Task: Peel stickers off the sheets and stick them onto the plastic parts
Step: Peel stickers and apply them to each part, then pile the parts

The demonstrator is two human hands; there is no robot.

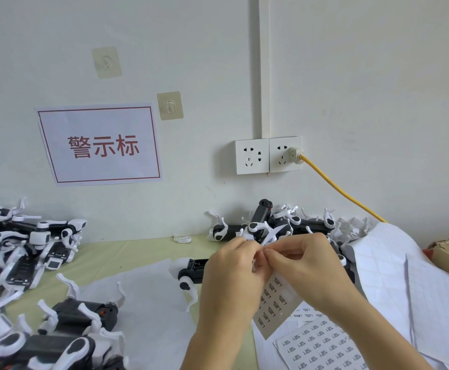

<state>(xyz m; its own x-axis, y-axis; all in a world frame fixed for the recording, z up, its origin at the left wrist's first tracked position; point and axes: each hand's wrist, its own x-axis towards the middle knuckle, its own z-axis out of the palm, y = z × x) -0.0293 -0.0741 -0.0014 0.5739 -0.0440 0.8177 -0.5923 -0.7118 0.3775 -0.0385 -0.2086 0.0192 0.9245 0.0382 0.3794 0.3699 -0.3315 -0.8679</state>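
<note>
**Picking a sticker loose, with heaps of parts around the desk**

Both hands meet above the middle of the desk. The left hand [234,265] curls its fingers round the top of a sticker sheet [274,303], which hangs down from the grip with several gaps among its printed labels. The right hand [298,259] pinches at that same top edge — it looks like a sticker being picked loose, though the sticker itself is too small to make out.

A plastic part [191,273], black and white, lies on the desk just behind the left hand, probably next for a label. Another sheet [322,345], nearly full, lies at the near edge under the right forearm. Stripped backing sheets [394,276] pile up toward the right edge.

Heaps of parts sit at the left edge [28,249], the near left corner [65,335] and the far edge [274,225] — which carry labels I cannot tell. Judging by the full sheet, plenty is left.
</note>
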